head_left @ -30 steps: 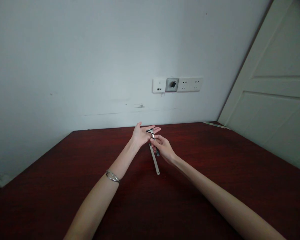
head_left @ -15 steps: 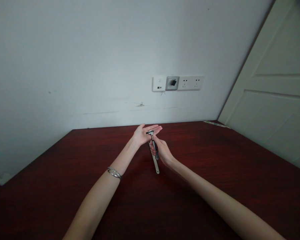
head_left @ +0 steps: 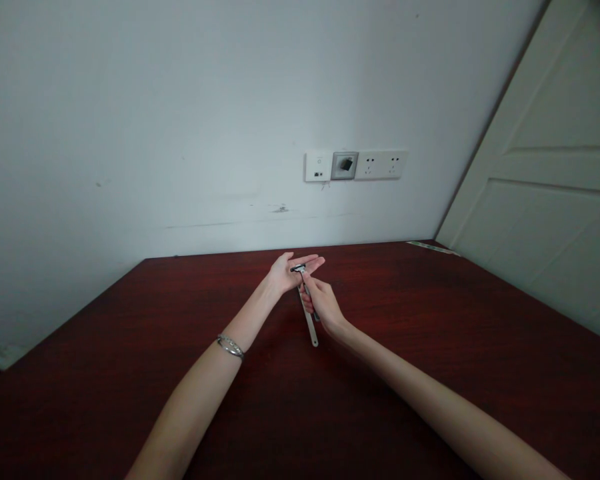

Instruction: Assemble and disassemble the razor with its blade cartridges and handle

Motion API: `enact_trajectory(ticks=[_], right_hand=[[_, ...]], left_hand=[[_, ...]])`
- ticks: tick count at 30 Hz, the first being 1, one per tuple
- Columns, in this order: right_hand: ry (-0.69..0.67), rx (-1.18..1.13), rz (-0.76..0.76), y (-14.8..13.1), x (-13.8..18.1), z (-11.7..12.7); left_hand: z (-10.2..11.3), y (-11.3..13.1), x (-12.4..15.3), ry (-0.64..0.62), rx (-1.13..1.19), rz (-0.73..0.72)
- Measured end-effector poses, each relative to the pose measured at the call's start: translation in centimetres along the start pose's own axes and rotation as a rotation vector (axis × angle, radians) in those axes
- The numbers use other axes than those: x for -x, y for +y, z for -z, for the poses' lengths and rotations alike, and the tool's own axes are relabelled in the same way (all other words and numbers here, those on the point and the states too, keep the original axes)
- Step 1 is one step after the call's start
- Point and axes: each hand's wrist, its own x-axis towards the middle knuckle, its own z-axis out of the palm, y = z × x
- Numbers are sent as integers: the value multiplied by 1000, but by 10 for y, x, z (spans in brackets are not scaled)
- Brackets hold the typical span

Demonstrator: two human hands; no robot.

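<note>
My right hand [head_left: 325,304] is closed around the handle of a safety razor [head_left: 299,269], its head pointing away from me over my left palm. Whether the razor head touches the skin I cannot tell. My left hand [head_left: 283,271] is open, palm up, with the fingers stretched to the right. A pale, narrow flat strip with a hole in its near end, like a ruler [head_left: 311,329], lies below the hands; its far end is hidden behind them.
The dark red wooden tabletop [head_left: 190,313] runs back to a white wall. Sockets and a switch panel [head_left: 380,165] sit on the wall above it. At the back right lies a thin patterned strip [head_left: 433,248], near a white panelled door [head_left: 545,187].
The razor has turned in my right hand, so its head tilts differently and shifts slightly left, and the fingers now cover more of its handle. My left hand has barely moved.
</note>
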Motion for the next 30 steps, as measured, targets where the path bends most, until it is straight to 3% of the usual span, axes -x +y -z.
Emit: enact_trajectory(ticks=[20,25,30], right_hand=[[59,18,17,3,-4,4],[59,-3,25,6,-7,6],[57,21,75,5,-7,6]], left_hand=[[-1,-3,-3,4,-81,-25],[1,7,3,-20,-267,38],[14,32,12,51,-583,25]])
